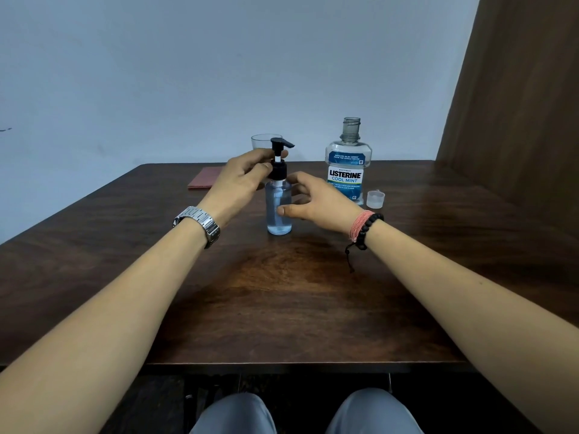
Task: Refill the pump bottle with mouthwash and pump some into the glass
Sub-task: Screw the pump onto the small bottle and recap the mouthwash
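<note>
- Screwing the pump [279, 161] back onto the bottle [279, 211] looked like the step in hand; bottle stood upright mid-tabletop [282, 292], blue liquid inside, apparently refilled.
- Left hand [241, 180] pinched the black pump collar, fingers curled round it.
- Right hand [316, 202] sat just beside the bottle, fingers spread and loose; thumb tip near the bottle wall, contact not clear, no real grip.
- Glass [266, 141] stood behind the bottle, partly hidden by pump and left hand; it looked empty.
- Mouthwash [347, 164] stood uncapped to the right, its cap [375, 198] just beside it on the tabletop.
- To do it well: right hand should clasp the bottle body so it could not spin or tip while the left turned the collar.
- Collar should go on straight and snug, else leaks on pumping.
- Nozzle pointed right, away from the glass; it would need aiming into the glass, or the glass moved under it, before pressing.
- Risk: open mouthwash near the right wrist, easy to knock.
</note>
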